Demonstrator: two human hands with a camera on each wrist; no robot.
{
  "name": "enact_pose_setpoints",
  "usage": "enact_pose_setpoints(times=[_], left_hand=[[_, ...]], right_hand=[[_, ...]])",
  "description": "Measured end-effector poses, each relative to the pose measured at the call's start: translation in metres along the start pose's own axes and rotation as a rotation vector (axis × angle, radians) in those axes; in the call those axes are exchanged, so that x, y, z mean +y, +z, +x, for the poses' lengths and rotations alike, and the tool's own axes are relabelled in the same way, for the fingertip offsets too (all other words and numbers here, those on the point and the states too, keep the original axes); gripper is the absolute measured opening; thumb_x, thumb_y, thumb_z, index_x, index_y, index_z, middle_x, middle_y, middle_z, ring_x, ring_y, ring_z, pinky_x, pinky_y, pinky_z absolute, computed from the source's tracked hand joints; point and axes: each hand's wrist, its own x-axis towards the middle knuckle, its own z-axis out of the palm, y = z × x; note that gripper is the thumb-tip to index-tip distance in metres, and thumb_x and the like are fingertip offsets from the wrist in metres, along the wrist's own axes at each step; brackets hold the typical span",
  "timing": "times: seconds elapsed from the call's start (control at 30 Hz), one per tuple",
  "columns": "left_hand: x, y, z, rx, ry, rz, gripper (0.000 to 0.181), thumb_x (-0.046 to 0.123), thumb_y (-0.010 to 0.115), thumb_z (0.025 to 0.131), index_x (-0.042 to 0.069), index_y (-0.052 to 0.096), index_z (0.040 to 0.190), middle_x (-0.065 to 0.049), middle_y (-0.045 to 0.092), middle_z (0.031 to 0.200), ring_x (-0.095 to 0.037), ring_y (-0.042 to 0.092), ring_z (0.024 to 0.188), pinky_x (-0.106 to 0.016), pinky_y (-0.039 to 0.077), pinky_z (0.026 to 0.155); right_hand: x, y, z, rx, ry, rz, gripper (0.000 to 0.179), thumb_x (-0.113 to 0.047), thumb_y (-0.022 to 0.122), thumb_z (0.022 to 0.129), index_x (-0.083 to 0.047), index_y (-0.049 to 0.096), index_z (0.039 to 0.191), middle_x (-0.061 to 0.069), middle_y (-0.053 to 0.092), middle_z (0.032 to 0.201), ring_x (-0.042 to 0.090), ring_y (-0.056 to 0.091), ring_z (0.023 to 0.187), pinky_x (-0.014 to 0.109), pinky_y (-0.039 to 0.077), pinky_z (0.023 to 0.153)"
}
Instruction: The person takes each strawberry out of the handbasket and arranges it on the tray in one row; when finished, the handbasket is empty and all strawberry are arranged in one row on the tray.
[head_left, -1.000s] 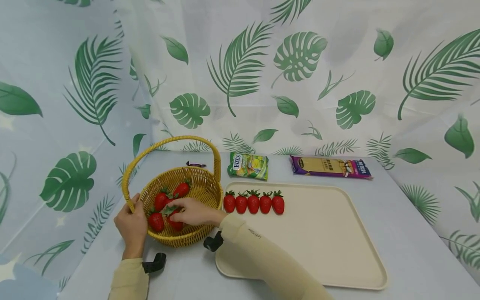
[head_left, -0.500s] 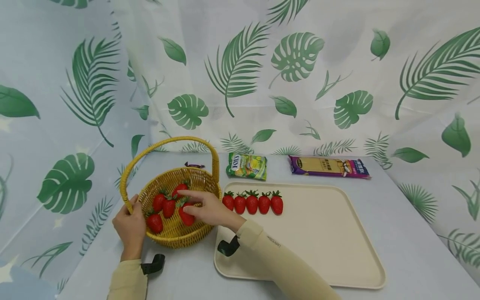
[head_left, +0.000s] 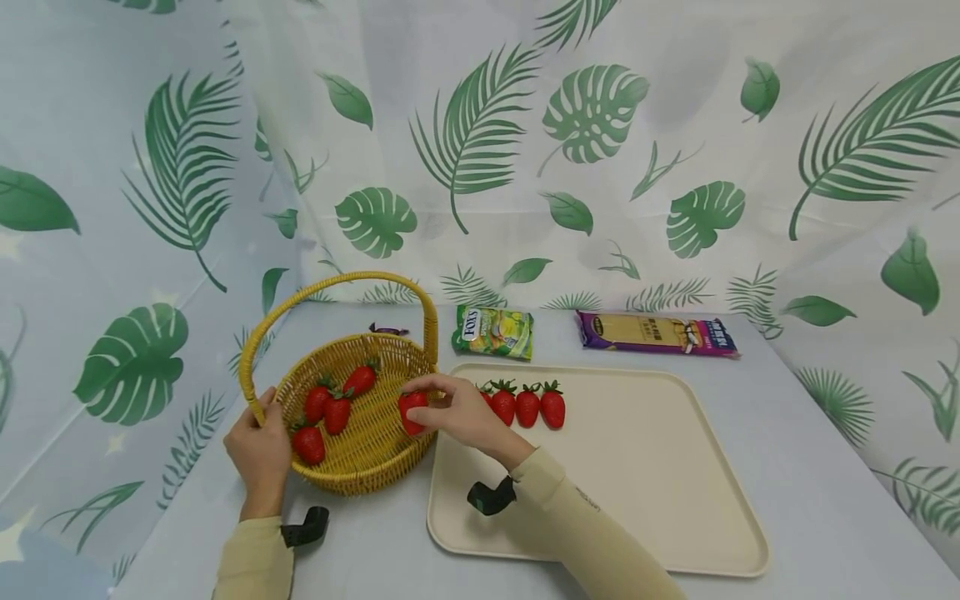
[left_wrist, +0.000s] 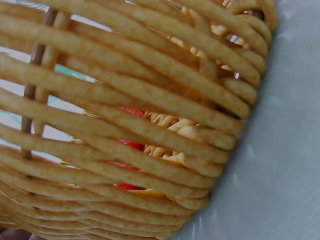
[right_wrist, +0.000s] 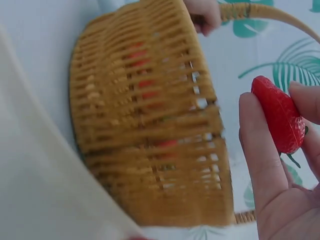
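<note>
Beige tray (head_left: 630,467) lies right, wicker basket (head_left: 352,482) left; the left hand (head_left: 258,450) grips the basket by its handle's base, the right hand (head_left: 465,412) pinches a strawberry (head_left: 412,414) above its right side, seemingly mid-transfer; the next move calls for clearing the rim.

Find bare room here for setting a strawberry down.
Bare: the beige tray right of the strawberry row; the tabletop between the left wrist camera and tray. Crowded: left in the wicker basket, where four strawberries cluster.
</note>
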Motion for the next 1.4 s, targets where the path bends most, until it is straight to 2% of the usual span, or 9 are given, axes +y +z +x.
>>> enact_pose_setpoints(times=[0.3, 0.53, 0.6, 0.73, 0.77, 0.87, 1.07, 1.3, 1.4], left_hand=[[0.000, 0.000, -0.001, -0.015, -0.009, -0.014, 0.032, 0.013, 0.051, 0.094, 0.003, 0.072, 0.116, -0.024, 0.071, 0.090, -0.003, 0.021, 0.045, -0.021, 0.021, 0.043], [0.001, 0.000, -0.001, -0.024, -0.003, -0.013, 0.033, 0.014, 0.051, 0.094, 0.003, 0.072, 0.116, -0.025, 0.065, 0.071, -0.004, 0.021, 0.043, -0.022, 0.022, 0.042], [0.001, -0.001, -0.001, -0.023, 0.002, -0.008, 0.032, 0.014, 0.051, 0.094, 0.003, 0.072, 0.116, -0.014, 0.064, 0.063, -0.003, 0.021, 0.043, -0.022, 0.022, 0.042], [0.002, -0.002, 0.000, -0.019, 0.015, 0.002, 0.032, 0.013, 0.050, 0.095, 0.002, 0.072, 0.116, -0.008, 0.059, 0.057, -0.004, 0.022, 0.045, -0.023, 0.021, 0.043], [0.002, -0.002, 0.001, -0.020, 0.015, 0.001, 0.032, 0.013, 0.050, 0.095, 0.002, 0.072, 0.116, -0.006, 0.058, 0.055, -0.004, 0.022, 0.045, -0.023, 0.021, 0.043], [0.002, -0.002, 0.001, -0.020, 0.016, 0.000, 0.032, 0.013, 0.050, 0.095, 0.002, 0.072, 0.116, -0.013, 0.059, 0.058, -0.004, 0.021, 0.045, -0.023, 0.021, 0.043], [0.003, -0.001, 0.001, -0.022, 0.011, 0.003, 0.033, 0.012, 0.050, 0.094, 0.002, 0.072, 0.116, -0.024, 0.065, 0.070, -0.004, 0.022, 0.047, -0.023, 0.021, 0.043], [0.004, -0.001, 0.001, -0.032, -0.011, -0.005, 0.034, 0.015, 0.049, 0.095, 0.002, 0.071, 0.117, -0.019, 0.071, 0.107, -0.008, 0.036, 0.060, -0.022, 0.025, 0.050], [0.002, -0.001, 0.001, -0.029, -0.012, -0.001, 0.034, 0.016, 0.049, 0.095, 0.004, 0.072, 0.117, -0.018, 0.072, 0.085, -0.006, 0.031, 0.052, -0.022, 0.024, 0.047]], right_hand=[[0.012, -0.036, -0.020, 0.113, -0.023, -0.096, 0.035, -0.016, 0.069, 0.090, -0.010, 0.066, 0.125, 0.006, 0.061, 0.128, 0.021, 0.064, 0.089, 0.033, 0.054, 0.070], [0.011, -0.064, -0.036, 0.208, 0.038, -0.141, 0.037, -0.018, 0.070, 0.090, -0.016, 0.066, 0.127, 0.004, 0.065, 0.122, 0.030, 0.064, 0.092, 0.030, 0.050, 0.063], [0.010, -0.071, -0.040, 0.240, 0.059, -0.136, 0.036, -0.017, 0.070, 0.090, -0.015, 0.065, 0.126, 0.006, 0.064, 0.121, 0.030, 0.064, 0.094, 0.033, 0.054, 0.069], [0.008, -0.083, -0.045, 0.293, 0.099, -0.140, 0.037, -0.018, 0.071, 0.088, -0.017, 0.065, 0.124, 0.007, 0.061, 0.121, 0.029, 0.063, 0.096, 0.033, 0.054, 0.071], [0.007, -0.086, -0.046, 0.299, 0.100, -0.149, 0.038, -0.018, 0.072, 0.088, -0.017, 0.064, 0.125, 0.007, 0.060, 0.123, 0.026, 0.062, 0.100, 0.034, 0.054, 0.076], [0.004, -0.096, -0.051, 0.302, 0.104, -0.178, 0.040, -0.019, 0.072, 0.088, -0.017, 0.063, 0.127, 0.007, 0.060, 0.123, 0.027, 0.061, 0.101, 0.031, 0.052, 0.072], [0.005, -0.121, -0.060, 0.294, 0.121, -0.197, 0.044, -0.019, 0.072, 0.088, -0.012, 0.060, 0.130, 0.010, 0.060, 0.122, 0.027, 0.061, 0.099, 0.051, 0.051, 0.085], [0.003, -0.154, -0.074, 0.316, 0.135, -0.156, 0.044, -0.018, 0.070, 0.090, -0.006, 0.058, 0.131, 0.017, 0.057, 0.125, 0.025, 0.065, 0.098, 0.043, 0.054, 0.084], [0.003, -0.168, -0.080, 0.329, 0.143, -0.164, 0.045, -0.017, 0.069, 0.091, -0.004, 0.056, 0.132, 0.019, 0.055, 0.125, 0.023, 0.065, 0.098, 0.038, 0.055, 0.083]])
